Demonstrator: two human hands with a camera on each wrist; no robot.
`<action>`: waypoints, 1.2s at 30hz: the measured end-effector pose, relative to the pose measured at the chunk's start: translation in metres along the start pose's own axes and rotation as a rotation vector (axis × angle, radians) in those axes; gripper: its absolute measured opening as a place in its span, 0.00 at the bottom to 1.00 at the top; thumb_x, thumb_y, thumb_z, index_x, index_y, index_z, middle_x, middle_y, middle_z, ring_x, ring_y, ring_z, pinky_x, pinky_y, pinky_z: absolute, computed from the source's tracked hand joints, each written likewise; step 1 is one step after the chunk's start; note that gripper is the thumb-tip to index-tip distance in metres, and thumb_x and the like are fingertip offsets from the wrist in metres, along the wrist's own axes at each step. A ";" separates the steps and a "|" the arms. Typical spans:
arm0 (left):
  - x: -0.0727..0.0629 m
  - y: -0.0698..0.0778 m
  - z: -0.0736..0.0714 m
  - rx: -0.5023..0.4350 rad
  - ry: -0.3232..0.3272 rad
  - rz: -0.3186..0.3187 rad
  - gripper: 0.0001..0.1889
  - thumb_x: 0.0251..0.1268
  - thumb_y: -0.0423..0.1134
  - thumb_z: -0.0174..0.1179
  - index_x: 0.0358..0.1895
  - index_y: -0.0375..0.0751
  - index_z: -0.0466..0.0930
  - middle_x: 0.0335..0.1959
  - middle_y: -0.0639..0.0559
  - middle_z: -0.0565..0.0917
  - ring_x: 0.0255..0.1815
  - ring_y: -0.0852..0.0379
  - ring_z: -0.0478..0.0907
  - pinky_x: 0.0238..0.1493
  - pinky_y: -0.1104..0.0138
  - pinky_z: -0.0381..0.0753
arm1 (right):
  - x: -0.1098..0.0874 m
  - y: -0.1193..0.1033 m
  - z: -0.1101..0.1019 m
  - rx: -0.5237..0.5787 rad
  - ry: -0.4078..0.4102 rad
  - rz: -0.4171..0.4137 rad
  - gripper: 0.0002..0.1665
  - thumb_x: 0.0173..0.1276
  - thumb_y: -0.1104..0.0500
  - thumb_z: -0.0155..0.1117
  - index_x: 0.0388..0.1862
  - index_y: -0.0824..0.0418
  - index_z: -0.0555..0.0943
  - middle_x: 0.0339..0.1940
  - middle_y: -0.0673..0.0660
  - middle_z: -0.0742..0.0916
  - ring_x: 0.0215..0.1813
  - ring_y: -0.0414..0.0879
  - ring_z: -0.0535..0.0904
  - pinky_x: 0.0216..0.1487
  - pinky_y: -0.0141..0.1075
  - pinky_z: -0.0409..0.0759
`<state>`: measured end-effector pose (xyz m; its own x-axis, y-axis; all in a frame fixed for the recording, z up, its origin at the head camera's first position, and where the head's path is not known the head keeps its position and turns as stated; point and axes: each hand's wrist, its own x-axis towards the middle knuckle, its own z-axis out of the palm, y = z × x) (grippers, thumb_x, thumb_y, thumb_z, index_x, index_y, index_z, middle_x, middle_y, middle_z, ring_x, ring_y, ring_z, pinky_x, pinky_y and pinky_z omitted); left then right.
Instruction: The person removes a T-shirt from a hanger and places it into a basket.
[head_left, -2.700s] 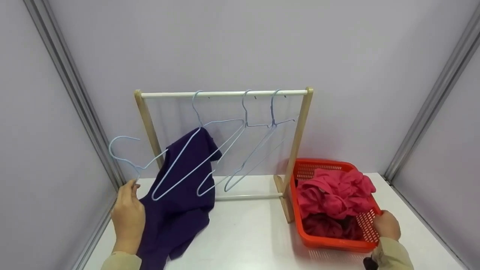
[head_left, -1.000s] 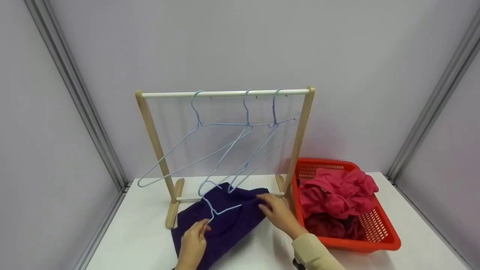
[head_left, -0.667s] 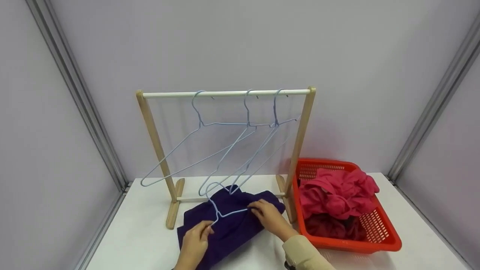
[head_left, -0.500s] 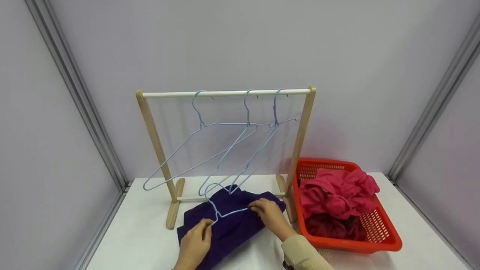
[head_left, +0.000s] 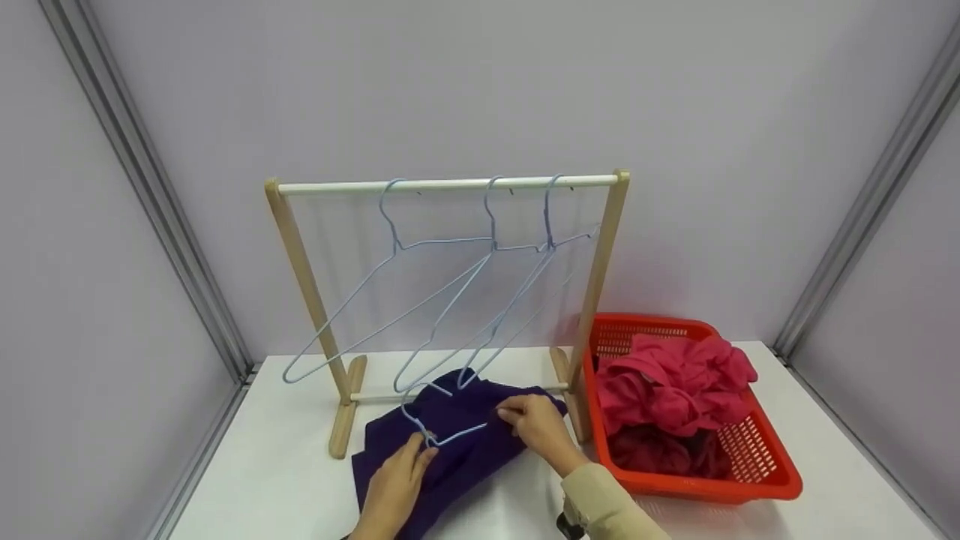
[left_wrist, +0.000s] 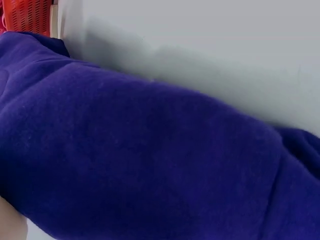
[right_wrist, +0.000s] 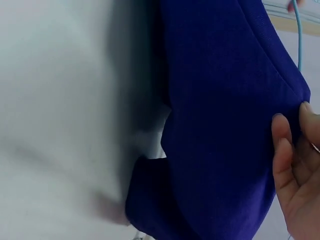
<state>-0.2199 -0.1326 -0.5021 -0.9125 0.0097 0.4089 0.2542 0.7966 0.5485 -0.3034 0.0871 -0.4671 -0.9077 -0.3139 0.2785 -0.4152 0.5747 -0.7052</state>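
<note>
A purple shirt (head_left: pixel 469 469) spreads in front of the rack, low over the white table. My left hand (head_left: pixel 394 480) pinches a light blue wire hanger (head_left: pixel 463 433) just below its hook, over the shirt. The hanger's right arm runs toward my right hand (head_left: pixel 541 429), and its lower part is hidden by the cloth. In the right wrist view, my right thumb and fingers (right_wrist: pixel 283 162) pinch the shirt's edge beside the neckline, where the blue wire goes in. Purple cloth fills most of the left wrist view, with only a bit of hand at the lower left corner.
Behind the shirt stands a small rack with wooden posts (head_left: pixel 300 277) and a white rail (head_left: pixel 450 184). Three bare blue wire hangers (head_left: pixel 341 307) hang from it, close above my hands. On the right, a red plastic basket (head_left: pixel 697 487) holds crumpled pink and dark red clothes (head_left: pixel 675 382).
My right hand has left the basket and now pinches the shirt. My left hand has brought hanger and shirt from the left to the middle; lately its fingers slid up toward the hook.
</note>
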 end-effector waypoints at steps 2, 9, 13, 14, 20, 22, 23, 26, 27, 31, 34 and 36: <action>0.002 0.002 -0.002 0.005 0.006 0.009 0.10 0.71 0.49 0.49 0.36 0.47 0.72 0.27 0.55 0.78 0.26 0.60 0.75 0.25 0.68 0.72 | 0.002 -0.001 -0.004 0.008 0.035 0.039 0.09 0.66 0.60 0.61 0.37 0.63 0.86 0.28 0.58 0.87 0.21 0.37 0.76 0.24 0.28 0.75; 0.004 0.003 -0.010 0.073 0.059 0.056 0.11 0.71 0.42 0.51 0.43 0.36 0.77 0.34 0.52 0.75 0.29 0.56 0.75 0.28 0.64 0.76 | 0.010 0.004 -0.019 0.069 0.264 0.084 0.09 0.66 0.63 0.60 0.37 0.65 0.86 0.27 0.60 0.88 0.27 0.46 0.82 0.29 0.30 0.77; 0.006 0.001 -0.017 0.070 0.029 0.039 0.11 0.72 0.40 0.49 0.43 0.35 0.76 0.37 0.51 0.75 0.32 0.53 0.76 0.33 0.60 0.79 | 0.013 0.010 -0.026 0.095 0.347 0.091 0.09 0.65 0.66 0.60 0.37 0.68 0.86 0.32 0.63 0.89 0.31 0.51 0.85 0.35 0.34 0.81; 0.007 0.001 -0.020 0.063 0.011 0.030 0.11 0.73 0.40 0.48 0.42 0.36 0.75 0.36 0.51 0.74 0.32 0.53 0.76 0.34 0.60 0.79 | 0.013 0.012 -0.028 0.094 0.360 0.094 0.09 0.65 0.66 0.61 0.37 0.69 0.86 0.33 0.64 0.89 0.31 0.52 0.85 0.35 0.35 0.82; 0.011 0.000 -0.031 0.046 -0.067 -0.002 0.11 0.74 0.41 0.45 0.36 0.40 0.72 0.31 0.53 0.71 0.29 0.55 0.73 0.30 0.59 0.76 | 0.013 0.027 -0.032 0.053 0.386 0.132 0.08 0.64 0.67 0.62 0.36 0.69 0.86 0.32 0.64 0.89 0.31 0.53 0.85 0.36 0.38 0.81; 0.011 -0.001 -0.032 0.047 -0.076 -0.009 0.11 0.74 0.42 0.45 0.33 0.42 0.70 0.29 0.55 0.69 0.27 0.57 0.70 0.28 0.62 0.73 | 0.013 0.032 -0.033 0.031 0.383 0.138 0.08 0.63 0.67 0.62 0.36 0.70 0.86 0.32 0.65 0.89 0.31 0.53 0.86 0.36 0.40 0.82; 0.011 -0.002 -0.033 0.046 -0.074 -0.011 0.11 0.75 0.42 0.45 0.32 0.42 0.70 0.29 0.55 0.68 0.26 0.59 0.69 0.27 0.63 0.72 | 0.012 0.033 -0.033 0.023 0.383 0.145 0.08 0.63 0.66 0.62 0.36 0.70 0.86 0.32 0.65 0.89 0.31 0.54 0.86 0.36 0.40 0.82; 0.009 -0.003 -0.034 0.049 -0.043 0.002 0.11 0.74 0.42 0.45 0.32 0.42 0.70 0.29 0.55 0.69 0.26 0.59 0.69 0.27 0.63 0.72 | 0.010 0.037 -0.031 0.011 0.379 0.151 0.08 0.63 0.67 0.63 0.36 0.70 0.86 0.32 0.65 0.89 0.31 0.53 0.86 0.37 0.41 0.83; 0.007 -0.004 -0.033 0.052 -0.018 0.009 0.11 0.74 0.41 0.46 0.32 0.42 0.70 0.29 0.55 0.70 0.26 0.58 0.70 0.28 0.63 0.72 | 0.010 0.038 -0.031 0.011 0.376 0.155 0.08 0.63 0.67 0.63 0.37 0.70 0.86 0.32 0.65 0.89 0.31 0.53 0.86 0.37 0.41 0.83; -0.001 -0.008 -0.032 0.068 0.114 0.047 0.07 0.72 0.38 0.49 0.36 0.41 0.73 0.33 0.54 0.74 0.31 0.55 0.75 0.34 0.60 0.78 | 0.007 0.039 -0.027 0.018 0.357 0.168 0.08 0.63 0.66 0.62 0.37 0.69 0.86 0.33 0.64 0.89 0.31 0.52 0.86 0.36 0.40 0.83; -0.005 -0.010 -0.033 0.036 0.201 0.030 0.06 0.71 0.36 0.50 0.34 0.41 0.72 0.32 0.54 0.73 0.32 0.56 0.73 0.36 0.60 0.78 | 0.006 0.039 -0.024 0.012 0.343 0.159 0.08 0.63 0.66 0.62 0.36 0.68 0.86 0.32 0.64 0.89 0.30 0.50 0.86 0.35 0.38 0.83; -0.005 -0.011 -0.035 -0.002 0.241 -0.003 0.08 0.71 0.37 0.50 0.31 0.41 0.70 0.29 0.54 0.72 0.30 0.57 0.70 0.35 0.60 0.76 | 0.006 0.038 -0.022 0.007 0.335 0.145 0.07 0.63 0.66 0.63 0.35 0.68 0.86 0.32 0.64 0.89 0.29 0.50 0.85 0.33 0.37 0.83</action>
<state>-0.2066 -0.1621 -0.4846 -0.8103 -0.1371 0.5697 0.2530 0.7951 0.5512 -0.3259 0.1240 -0.4785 -0.9273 0.0364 0.3727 -0.2811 0.5897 -0.7571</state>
